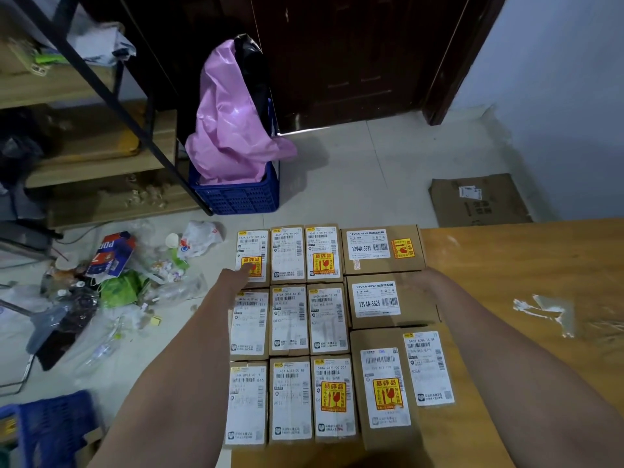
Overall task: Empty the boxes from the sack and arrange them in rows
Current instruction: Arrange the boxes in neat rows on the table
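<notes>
Boxes lie flat on the table, labels up and long sides touching, so that each label stays readable and the rows hold their line. Three columns of narrow boxes form three rows at the table's left edge; to their right two wider boxes lie crosswise, with a larger box below them, so the right side does not share the grid of the left.

The left hand reaches over the middle row to the far-left box. Its fingers lie straight and together, tips resting on the yellow fragile sticker near the box's near end, not curled round any edge. This reads as a press or a nudge to square the corner box against its neighbour, not a lift.

The right hand lies at the seam between the two wide boxes, beside their right ends. Its fingers are blurred and partly hidden behind the upper wide box; whether they are apart, together or hooked on an edge cannot be told. It probably steadies or pushes that end of the block toward the left.

No sack is plainly identifiable; a pink bag stands in a blue crate on the floor, well apart from the table. With no box in either hand, the emptying appears done and only the alignment remains.
</notes>
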Motion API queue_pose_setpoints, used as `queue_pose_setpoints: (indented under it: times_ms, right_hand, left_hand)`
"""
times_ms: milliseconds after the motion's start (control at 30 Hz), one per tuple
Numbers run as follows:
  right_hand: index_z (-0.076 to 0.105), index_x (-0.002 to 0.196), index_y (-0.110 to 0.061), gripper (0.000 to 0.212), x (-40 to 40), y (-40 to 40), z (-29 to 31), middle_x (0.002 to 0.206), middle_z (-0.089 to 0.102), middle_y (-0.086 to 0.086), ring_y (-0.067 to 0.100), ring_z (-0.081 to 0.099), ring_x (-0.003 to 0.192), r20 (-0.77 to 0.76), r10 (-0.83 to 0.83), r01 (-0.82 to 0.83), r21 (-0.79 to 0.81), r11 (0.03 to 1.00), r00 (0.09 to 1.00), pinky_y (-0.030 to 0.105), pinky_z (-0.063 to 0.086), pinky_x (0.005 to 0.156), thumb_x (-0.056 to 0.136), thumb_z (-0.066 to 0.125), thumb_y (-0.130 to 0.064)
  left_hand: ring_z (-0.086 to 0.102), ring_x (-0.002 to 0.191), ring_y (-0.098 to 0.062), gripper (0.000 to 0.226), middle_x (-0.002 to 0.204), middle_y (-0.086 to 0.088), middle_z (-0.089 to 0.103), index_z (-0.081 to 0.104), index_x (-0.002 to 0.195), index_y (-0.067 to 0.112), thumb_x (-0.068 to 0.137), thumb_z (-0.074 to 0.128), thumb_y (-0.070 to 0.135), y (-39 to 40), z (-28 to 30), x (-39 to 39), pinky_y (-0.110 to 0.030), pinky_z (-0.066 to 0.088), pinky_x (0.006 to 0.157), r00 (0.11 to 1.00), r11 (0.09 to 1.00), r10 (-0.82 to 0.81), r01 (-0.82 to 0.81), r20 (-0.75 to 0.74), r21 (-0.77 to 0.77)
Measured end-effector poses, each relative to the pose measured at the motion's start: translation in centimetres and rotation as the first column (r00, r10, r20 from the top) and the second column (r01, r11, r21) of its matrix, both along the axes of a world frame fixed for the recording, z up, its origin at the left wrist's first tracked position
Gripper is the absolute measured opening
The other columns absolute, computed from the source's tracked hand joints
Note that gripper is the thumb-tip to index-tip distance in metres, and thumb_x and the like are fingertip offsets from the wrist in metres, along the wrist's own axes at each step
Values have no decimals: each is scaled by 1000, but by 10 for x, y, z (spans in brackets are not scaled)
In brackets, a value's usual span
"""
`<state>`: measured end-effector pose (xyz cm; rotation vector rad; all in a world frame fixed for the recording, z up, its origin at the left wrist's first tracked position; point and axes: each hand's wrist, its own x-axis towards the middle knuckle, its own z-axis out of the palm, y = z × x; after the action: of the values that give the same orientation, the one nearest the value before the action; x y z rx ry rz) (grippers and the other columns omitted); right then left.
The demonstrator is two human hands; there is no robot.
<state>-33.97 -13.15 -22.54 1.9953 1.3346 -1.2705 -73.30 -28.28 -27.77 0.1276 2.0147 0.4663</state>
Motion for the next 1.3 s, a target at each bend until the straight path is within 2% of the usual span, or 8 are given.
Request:
queue_pose_setpoints:
  times_ms: [67, 233, 367, 667, 800, 900, 1133, 1300]
  right_hand:
    - [54, 133, -4, 54, 5, -5, 4, 138, 54, 14, 32, 53, 123, -3, -17, 17, 6, 1000, 1000, 42, 45, 104, 88, 70, -31]
    - [52, 136, -2, 55, 22, -21, 2, 141, 52, 17, 34, 52, 126, -6, 8, -8, -9, 1000, 1000, 45, 44, 106, 91, 64, -32]
    - [41, 145, -2, 57, 27, -56, 32, 146, 44, 17, 34, 47, 130, 40, 49, -48, -23, 999, 998, 38, 44, 93, 98, 57, -30]
    - [32, 150, -1, 53, 55, -130, 61, 155, 32, 17, 31, 41, 134, 85, 197, -196, -16, 980, 977, 35, 36, 106, 103, 48, -21]
    - [34, 151, -8, 51, 64, -153, 51, 155, 36, 12, 25, 46, 121, 49, 193, -190, -74, 979, 980, 35, 38, 97, 104, 46, -23]
    - [31, 152, -7, 54, 66, -168, 49, 156, 35, 13, 31, 38, 140, 36, 161, -156, -104, 982, 986, 40, 36, 107, 104, 47, -24]
    - [23, 154, -5, 59, 64, -183, 47, 160, 24, 15, 34, 35, 142, 10, 163, -162, -101, 982, 987, 40, 38, 107, 104, 47, -26]
    - [17, 155, -5, 61, 67, -187, 47, 162, 16, 15, 36, 27, 145, -27, 113, -115, -90, 989, 993, 42, 33, 111, 105, 45, -23]
  left_hand:
    - [60, 107, -39, 83, 127, -17, 61, 49, 135, 2, 84, 52, 68, -6, 31, 15, -43, 46, 85, 999, 999, -30, 29, -22, -41]
    - [54, 110, -39, 75, 125, -14, 58, 55, 125, 6, 88, 43, 70, -37, 54, 27, -54, 42, 91, 994, 987, -110, 107, -21, -117]
    - [50, 111, -39, 77, 133, -15, 50, 46, 138, 12, 87, 46, 70, -70, 61, 38, -59, 41, 95, 995, 983, -93, 96, 26, -156]
    - [43, 127, -50, 90, 146, -23, 39, 28, 152, 20, 83, 48, 74, -138, 65, 68, -64, 40, 98, 984, 956, -52, 99, 172, -277]
    - [41, 129, -52, 91, 147, -23, 38, 31, 150, 18, 82, 53, 73, -159, 59, 79, -67, 41, 94, 978, 960, -18, 75, 208, -270]
    - [41, 130, -51, 85, 150, -21, 37, 38, 147, 17, 83, 53, 71, -168, 52, 83, -69, 43, 93, 980, 972, -21, 66, 198, -225]
    - [50, 122, -46, 69, 136, -22, 50, 47, 135, 9, 92, 47, 63, -171, 61, 96, -62, 43, 100, 982, 976, -38, 76, 184, -202]
    - [43, 132, -45, 75, 150, -18, 40, 44, 142, 12, 89, 50, 64, -173, 66, 98, -63, 42, 101, 983, 980, -38, 71, 180, -185]
